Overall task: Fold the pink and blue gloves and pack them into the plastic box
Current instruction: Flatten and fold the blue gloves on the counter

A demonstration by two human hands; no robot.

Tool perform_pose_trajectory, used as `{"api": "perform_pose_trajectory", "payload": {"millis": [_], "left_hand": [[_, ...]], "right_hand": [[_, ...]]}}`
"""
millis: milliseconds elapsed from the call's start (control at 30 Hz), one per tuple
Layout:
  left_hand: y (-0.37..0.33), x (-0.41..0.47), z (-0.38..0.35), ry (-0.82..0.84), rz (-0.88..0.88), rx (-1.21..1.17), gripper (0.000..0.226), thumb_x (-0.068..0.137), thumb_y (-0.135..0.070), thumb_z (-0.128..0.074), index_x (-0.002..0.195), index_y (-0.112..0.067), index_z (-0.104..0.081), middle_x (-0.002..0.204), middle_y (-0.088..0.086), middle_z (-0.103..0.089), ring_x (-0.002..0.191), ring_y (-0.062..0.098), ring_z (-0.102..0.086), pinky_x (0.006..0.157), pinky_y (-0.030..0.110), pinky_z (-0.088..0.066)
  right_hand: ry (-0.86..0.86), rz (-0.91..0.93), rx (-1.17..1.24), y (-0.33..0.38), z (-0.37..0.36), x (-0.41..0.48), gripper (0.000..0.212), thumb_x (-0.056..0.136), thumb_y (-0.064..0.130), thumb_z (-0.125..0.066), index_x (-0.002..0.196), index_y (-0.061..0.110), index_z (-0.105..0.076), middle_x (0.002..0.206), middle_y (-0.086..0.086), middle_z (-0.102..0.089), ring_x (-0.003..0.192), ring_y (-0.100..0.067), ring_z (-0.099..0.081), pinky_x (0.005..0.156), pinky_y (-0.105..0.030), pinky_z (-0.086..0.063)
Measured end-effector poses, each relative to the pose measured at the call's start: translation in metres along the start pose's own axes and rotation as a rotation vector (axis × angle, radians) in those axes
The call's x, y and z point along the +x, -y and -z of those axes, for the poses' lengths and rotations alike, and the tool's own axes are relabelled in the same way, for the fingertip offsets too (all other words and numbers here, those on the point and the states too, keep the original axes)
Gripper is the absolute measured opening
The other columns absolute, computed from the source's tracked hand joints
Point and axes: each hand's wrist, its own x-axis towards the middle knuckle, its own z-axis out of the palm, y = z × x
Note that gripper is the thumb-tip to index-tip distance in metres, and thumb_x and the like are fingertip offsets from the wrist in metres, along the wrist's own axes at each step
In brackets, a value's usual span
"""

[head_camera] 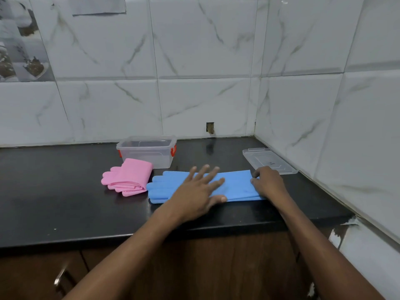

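The blue gloves [236, 187] lie stacked flat on the black counter, fingers pointing left, cuffs to the right. My left hand [198, 188] presses on their middle with fingers spread and straight. At the cuff end, my right hand [267, 180] grips the edge with curled fingers. To the left, the pink gloves [127, 177] sit folded in a bundle. Behind them stands the clear plastic box [149, 151] with red latches, open and holding nothing.
The box's clear lid [268, 161] lies flat at the back right near the tiled corner wall. The counter's front edge [108, 239] runs below my forearms, with wooden cabinet doors and a metal handle [59, 276] beneath.
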Motion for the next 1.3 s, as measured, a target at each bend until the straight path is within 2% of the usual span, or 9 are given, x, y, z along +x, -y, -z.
{"api": "perform_pose_trajectory", "payload": {"millis": [267,600,667,767,867,1000,1100,1200,1300], "left_hand": [[-0.020,0.014,-0.036,0.245,-0.057,-0.077,0.074,0.086,-0.077,-0.003,0.152,-0.043,0.004,0.162,-0.012,0.008,0.150,0.014,0.014,0.120,0.050,0.010],[-0.024,0.016,-0.028,0.276,-0.066,-0.124,0.071,0.089,-0.076,-0.016,0.151,-0.047,0.002,0.164,-0.006,0.004,0.150,0.019,0.011,0.118,0.056,0.011],[-0.014,0.021,-0.018,0.322,0.017,-0.407,0.065,0.094,-0.067,-0.031,0.152,-0.043,-0.015,0.164,-0.006,-0.014,0.151,0.018,-0.005,0.121,0.050,0.000],[0.013,0.035,0.004,0.208,0.358,-1.260,0.046,0.099,-0.043,-0.044,0.132,-0.014,-0.056,0.137,0.007,-0.059,0.127,0.022,-0.053,0.106,0.032,-0.037],[0.043,0.051,0.019,0.213,0.615,-1.674,0.078,0.093,-0.066,-0.037,0.118,0.005,-0.057,0.111,0.022,-0.071,0.107,0.033,-0.067,0.096,0.038,-0.047],[0.049,0.069,0.025,0.265,0.775,-1.562,0.098,0.067,-0.075,-0.066,0.124,0.003,-0.050,0.093,0.013,-0.067,0.081,0.028,-0.069,0.071,0.037,-0.059],[0.042,0.079,0.021,0.216,0.840,-1.357,0.072,0.069,-0.055,-0.080,0.114,-0.005,-0.053,0.100,0.008,-0.062,0.080,0.021,-0.064,0.067,0.034,-0.055],[0.043,0.083,0.007,0.119,0.869,-1.316,0.063,0.068,-0.041,-0.085,0.108,-0.003,-0.056,0.112,0.014,-0.062,0.093,0.027,-0.066,0.077,0.038,-0.057],[0.042,0.080,0.000,0.046,0.852,-1.292,0.042,0.072,-0.030,-0.085,0.091,-0.001,-0.060,0.094,0.012,-0.063,0.077,0.024,-0.062,0.067,0.033,-0.053]], "right_hand": [[-0.053,-0.142,-0.223,0.004,0.011,-0.021,0.044,0.087,0.059,-0.056,0.096,0.015,-0.060,0.110,-0.008,-0.066,0.102,-0.030,-0.062,0.068,-0.032,-0.038],[-0.007,-0.210,0.020,0.020,0.004,-0.035,0.041,0.082,0.037,-0.063,0.113,0.010,-0.059,0.114,-0.012,-0.066,0.103,-0.032,-0.062,0.072,-0.031,-0.041],[-0.129,-0.112,0.140,0.033,-0.003,-0.041,0.032,0.084,0.026,-0.060,0.109,0.006,-0.059,0.107,-0.016,-0.067,0.099,-0.036,-0.061,0.074,-0.033,-0.042],[-0.228,0.079,0.151,0.053,-0.014,-0.052,0.025,0.088,0.019,-0.054,0.110,0.008,-0.052,0.094,-0.017,-0.067,0.089,-0.038,-0.063,0.067,-0.033,-0.038],[-0.282,0.282,-0.056,0.066,-0.028,-0.064,0.022,0.093,0.023,-0.049,0.114,0.016,-0.046,0.085,-0.010,-0.068,0.078,-0.033,-0.065,0.061,-0.032,-0.035],[-0.207,0.417,-0.253,0.079,-0.042,-0.077,0.020,0.091,0.020,-0.049,0.111,0.019,-0.049,0.084,-0.001,-0.065,0.071,-0.026,-0.065,0.056,-0.031,-0.034],[-0.246,0.540,-0.372,0.083,-0.042,-0.081,0.022,0.071,0.013,-0.073,0.091,0.017,-0.064,0.060,0.001,-0.060,0.047,-0.019,-0.058,0.043,-0.026,-0.030],[-0.126,0.562,-0.361,0.076,-0.047,-0.079,0.019,0.089,0.015,-0.049,0.107,0.022,-0.051,0.082,0.000,-0.062,0.069,-0.025,-0.062,0.054,-0.031,-0.029],[-0.083,0.575,-0.321,0.068,-0.050,-0.075,0.015,0.094,0.019,-0.037,0.107,0.023,-0.042,0.088,-0.001,-0.057,0.076,-0.028,-0.056,0.060,-0.032,-0.029]]}}
